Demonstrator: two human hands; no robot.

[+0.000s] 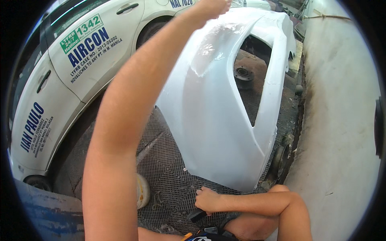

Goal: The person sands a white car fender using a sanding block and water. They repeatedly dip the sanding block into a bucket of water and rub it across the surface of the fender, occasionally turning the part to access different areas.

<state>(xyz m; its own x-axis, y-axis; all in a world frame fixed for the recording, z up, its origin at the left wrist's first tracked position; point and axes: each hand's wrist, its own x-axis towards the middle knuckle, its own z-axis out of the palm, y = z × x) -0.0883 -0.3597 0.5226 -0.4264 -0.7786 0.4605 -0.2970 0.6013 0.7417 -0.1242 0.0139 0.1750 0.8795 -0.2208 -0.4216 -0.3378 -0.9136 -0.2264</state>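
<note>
A white car bumper cover (pixel 225 144) stands before me, with a large opening on its right side. A wet, shiny grey patch (pixel 207 50) runs down its upper face. My left arm reaches up across the view to my left hand (pixel 212 9), by the bumper's far upper end. The top edge cuts that hand off and its fingers are smeared, so I cannot make out their grip. Low in the middle, my right hand (pixel 207 200) is closed, near the bumper's lower edge. A black, blocky object (pixel 196 215) shows just under it; whether it is held is unclear.
A white car (pixel 64 108) with printed doors stands along the left. A pale wall or panel (pixel 341 120) rises on the right. Dark patterned matting (pixel 169 172) covers the floor, with a round pale container (pixel 142 191) on it. A blue, worn surface (pixel 48 213) is at lower left.
</note>
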